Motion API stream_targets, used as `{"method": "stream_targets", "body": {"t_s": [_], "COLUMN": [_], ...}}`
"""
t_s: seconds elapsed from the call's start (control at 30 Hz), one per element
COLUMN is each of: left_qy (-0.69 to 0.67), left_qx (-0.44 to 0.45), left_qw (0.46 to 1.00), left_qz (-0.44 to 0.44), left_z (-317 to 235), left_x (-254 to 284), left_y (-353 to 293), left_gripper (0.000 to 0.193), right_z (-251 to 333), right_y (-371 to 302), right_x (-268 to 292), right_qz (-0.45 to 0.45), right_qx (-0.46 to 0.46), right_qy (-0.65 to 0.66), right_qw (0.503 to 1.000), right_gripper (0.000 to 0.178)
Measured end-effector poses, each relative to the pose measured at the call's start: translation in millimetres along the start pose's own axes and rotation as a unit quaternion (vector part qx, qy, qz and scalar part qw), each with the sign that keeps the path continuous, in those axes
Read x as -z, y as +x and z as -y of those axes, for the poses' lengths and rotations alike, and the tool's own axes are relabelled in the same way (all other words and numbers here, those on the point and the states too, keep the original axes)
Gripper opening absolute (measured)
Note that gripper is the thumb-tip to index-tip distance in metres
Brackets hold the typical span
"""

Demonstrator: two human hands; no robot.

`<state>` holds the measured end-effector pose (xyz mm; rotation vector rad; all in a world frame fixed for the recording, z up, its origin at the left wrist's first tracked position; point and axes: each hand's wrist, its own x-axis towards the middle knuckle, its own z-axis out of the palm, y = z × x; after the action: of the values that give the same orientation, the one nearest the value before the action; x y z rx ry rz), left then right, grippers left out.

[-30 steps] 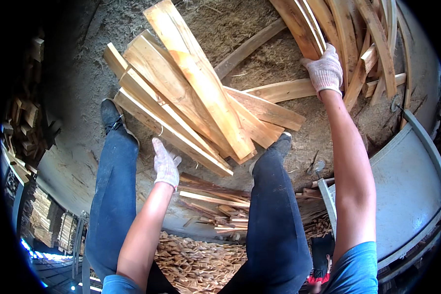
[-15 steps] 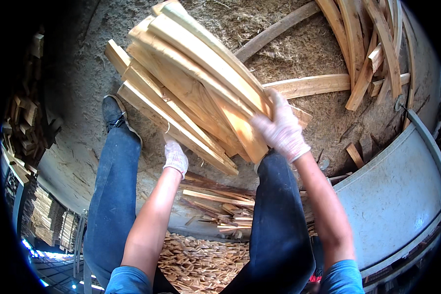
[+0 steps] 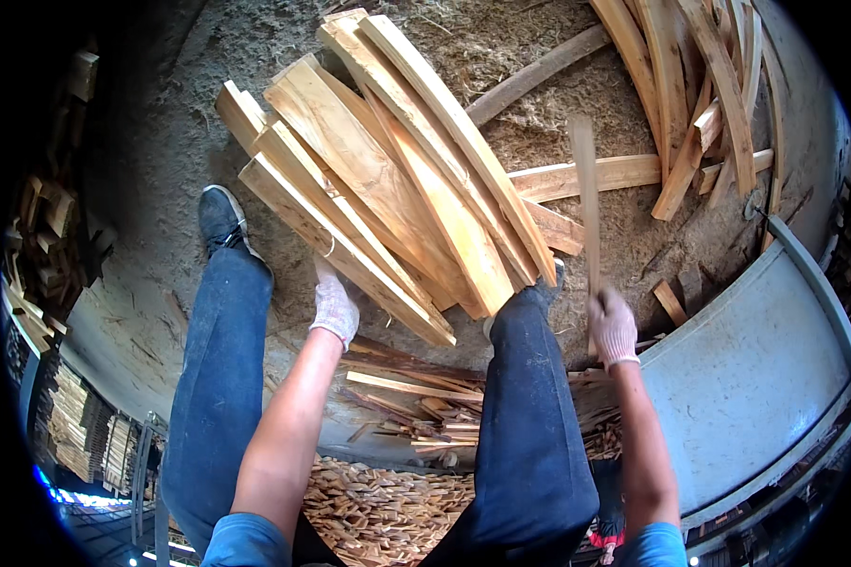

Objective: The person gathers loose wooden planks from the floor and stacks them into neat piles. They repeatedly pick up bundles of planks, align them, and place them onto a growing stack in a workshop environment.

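Observation:
A fanned bundle of wooden planks (image 3: pixel 369 175) lies in front of me, slanting from far left to near right. My left hand (image 3: pixel 335 304), in a pale knit glove, is at the bundle's near edge. Its fingers pass beneath the lowest plank and are mostly hidden, the hand closed against the wood. To the right of the bundle, my gloved right hand (image 3: pixel 614 327) is closed around the lower part of a narrow wooden slat (image 3: pixel 586 198). That slat points away from me, apart from the bundle, and is smeared by motion.
Curved wooden strips (image 3: pixel 671 85) are piled at the far right on sawdust-strewn ground. A grey metal panel (image 3: pixel 747 369) stands at right. Loose offcuts (image 3: pixel 435 392) lie between my legs, above a stack of wood pieces (image 3: pixel 388 501). More wood (image 3: pixel 52 222) is stacked at far left.
My right hand has left the bundle's right end and moved right and nearer, now holding a slat. The bundle's far planks have shifted and spread. My left hand has barely moved.

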<state>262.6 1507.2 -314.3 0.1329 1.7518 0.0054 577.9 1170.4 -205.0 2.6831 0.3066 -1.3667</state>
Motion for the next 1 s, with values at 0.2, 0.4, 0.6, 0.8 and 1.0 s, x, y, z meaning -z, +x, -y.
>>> {"method": "stream_targets", "body": {"t_s": [0.2,0.4,0.6,0.8,1.0], "left_qy": [-0.044,-0.044,-0.078,-0.081,-0.006], "left_qx": [-0.01,-0.006,0.022,-0.041,-0.014], "left_qw": [0.995,0.988,0.986,0.969,0.974], "left_qz": [0.086,0.151,0.149,0.23,0.226], "left_z": [-12,-8,0,-13,-25], "left_x": [-8,-8,-15,-5,-2], "left_y": [9,7,-6,-1,-46], "left_gripper": [0.079,0.072,0.077,0.109,0.104], "right_z": [116,252,268,275,268], "right_y": [50,163,147,136,110], "right_x": [29,32,16,0,-9], "right_qz": [-0.077,0.218,0.28,0.275,0.288], "right_qx": [0.116,0.069,0.092,0.193,0.178], "right_qy": [0.227,0.087,0.105,0.27,0.409], "right_qw": [0.964,0.97,0.95,0.902,0.848], "right_gripper": [0.041,0.11,0.113,0.1,0.077]}}
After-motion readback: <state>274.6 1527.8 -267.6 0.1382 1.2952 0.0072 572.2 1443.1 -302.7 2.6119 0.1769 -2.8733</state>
